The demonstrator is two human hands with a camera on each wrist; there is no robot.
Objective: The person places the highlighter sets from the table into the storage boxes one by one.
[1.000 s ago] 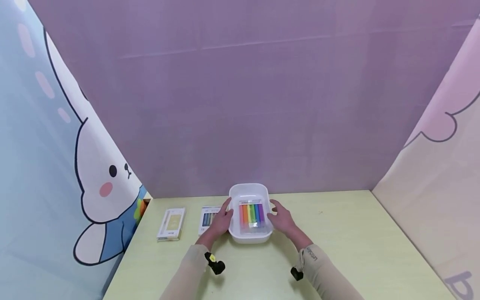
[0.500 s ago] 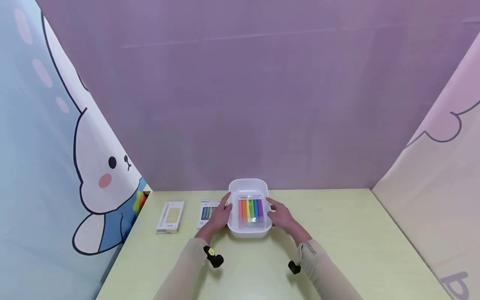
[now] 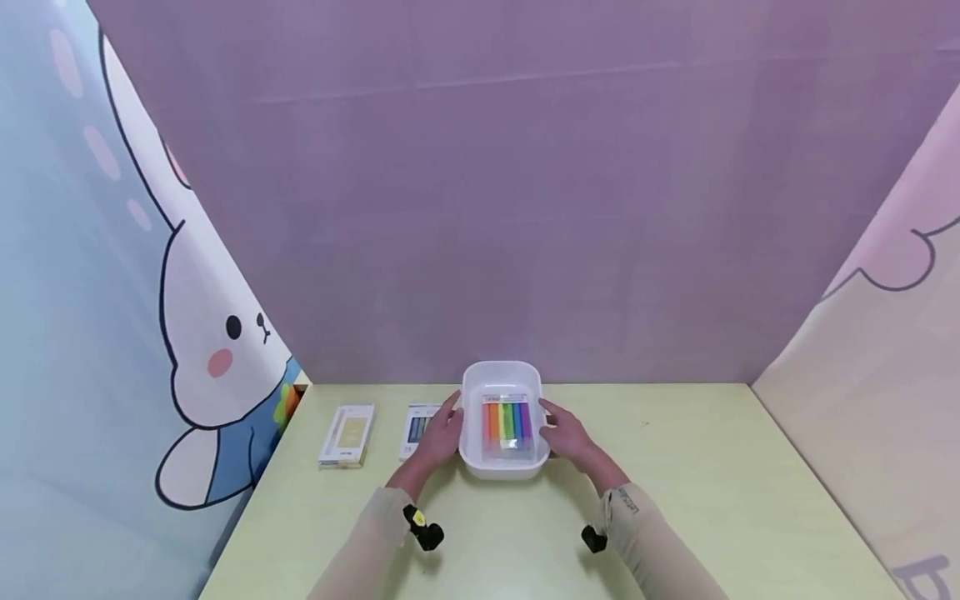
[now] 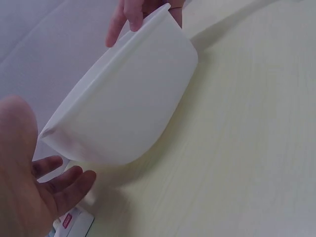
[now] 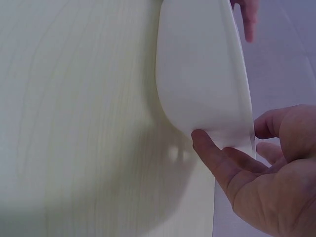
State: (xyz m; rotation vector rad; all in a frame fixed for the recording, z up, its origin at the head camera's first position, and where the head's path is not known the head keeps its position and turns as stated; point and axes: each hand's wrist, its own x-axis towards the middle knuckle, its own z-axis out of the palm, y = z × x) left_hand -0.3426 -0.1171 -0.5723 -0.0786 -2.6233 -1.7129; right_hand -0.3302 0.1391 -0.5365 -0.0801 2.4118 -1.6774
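A white translucent plastic storage box (image 3: 501,473) stands on the table between both hands. Inside it lies a clear pack of rainbow-coloured sticks (image 3: 507,423). My left hand (image 3: 444,433) is at the box's left side. In the left wrist view its loosely bent fingers (image 4: 76,187) sit just off the wall, with the thumb close to the rim's corner. On the right side, my right hand (image 3: 567,435) grips the box's corner. The right wrist view shows one fingertip (image 5: 199,136) against the outer wall and the thumb tip hidden behind the rim.
Left of the storage box lies a flat pack with dark sticks (image 3: 415,429), partly covered by the left hand. Farther left is a white carton with a yellowish panel (image 3: 351,433). A purple curtain (image 3: 525,208) closes off the table's back edge, with printed cloths at both sides.
The head view has shifted slightly, moving the whole scene in frame. Hands, storage box and packs keep nearly the same places relative to each other.
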